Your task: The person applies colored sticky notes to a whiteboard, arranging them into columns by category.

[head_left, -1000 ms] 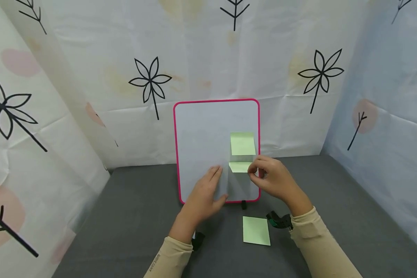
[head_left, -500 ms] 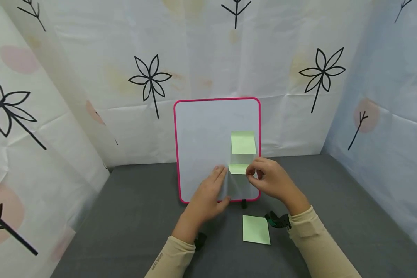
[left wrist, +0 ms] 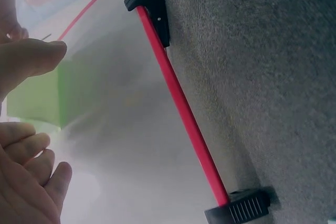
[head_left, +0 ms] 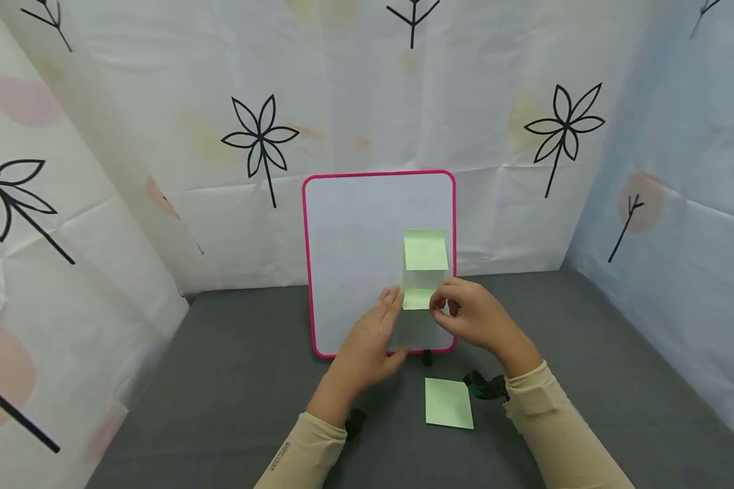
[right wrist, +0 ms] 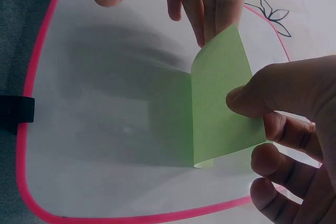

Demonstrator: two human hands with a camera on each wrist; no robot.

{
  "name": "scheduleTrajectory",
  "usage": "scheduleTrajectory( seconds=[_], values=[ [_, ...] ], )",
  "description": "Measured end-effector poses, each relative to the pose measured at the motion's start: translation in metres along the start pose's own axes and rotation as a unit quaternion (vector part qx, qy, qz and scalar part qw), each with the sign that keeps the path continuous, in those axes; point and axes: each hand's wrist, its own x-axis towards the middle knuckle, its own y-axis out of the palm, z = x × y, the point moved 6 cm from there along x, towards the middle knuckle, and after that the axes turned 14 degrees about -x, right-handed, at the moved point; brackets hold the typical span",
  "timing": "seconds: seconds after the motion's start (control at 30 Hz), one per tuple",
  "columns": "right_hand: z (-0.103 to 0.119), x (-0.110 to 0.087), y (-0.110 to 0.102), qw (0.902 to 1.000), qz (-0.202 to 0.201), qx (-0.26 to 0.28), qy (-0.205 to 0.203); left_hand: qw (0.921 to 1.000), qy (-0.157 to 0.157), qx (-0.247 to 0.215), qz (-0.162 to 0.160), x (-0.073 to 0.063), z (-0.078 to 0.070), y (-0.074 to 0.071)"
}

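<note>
A whiteboard (head_left: 355,244) with a pink rim stands upright on the dark table. My right hand (head_left: 478,318) pinches the free edge of a light green sticky note (head_left: 417,298) between thumb and fingers. In the right wrist view this note (right wrist: 223,103) stands out from the board, folded along one edge. My left hand (head_left: 367,343) has its fingers straight against the board at the note's left edge, thumb spread. In the right wrist view its fingertips meet the note's corner; whether they press on it I cannot tell. Another green sticky note (head_left: 425,250) hangs on the board just above.
A green sticky note pad (head_left: 449,403) lies on the table (head_left: 245,380) in front of the board, between the forearms. Black feet (left wrist: 152,6) clip onto the board's lower rim. A patterned white cloth (head_left: 355,88) forms the walls behind and at both sides.
My left hand has slid slightly right and up to the note's left edge. The right hand has shifted slightly left, still pinching the note.
</note>
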Motion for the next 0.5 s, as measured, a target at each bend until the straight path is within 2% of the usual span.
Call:
scheduleTrajectory(
  seconds=[0.17, 0.37, 0.5],
  values=[
    [0.0006, 0.0003, 0.0057, 0.9998, 0.02, -0.002, 0.003, 1.0, 0.003, 0.002, 0.009, 0.0002, 0.0009, 0.0023],
    [-0.0003, 0.0008, 0.0086, 0.9994, 0.035, 0.005, 0.004, 0.9998, 0.017, 0.004, -0.011, 0.002, -0.0004, -0.0018],
    [-0.0006, 0.0002, 0.0107, 0.999, 0.045, 0.004, 0.0, 0.9994, 0.026, 0.015, -0.016, 0.0028, -0.0013, 0.0007]
  ],
)
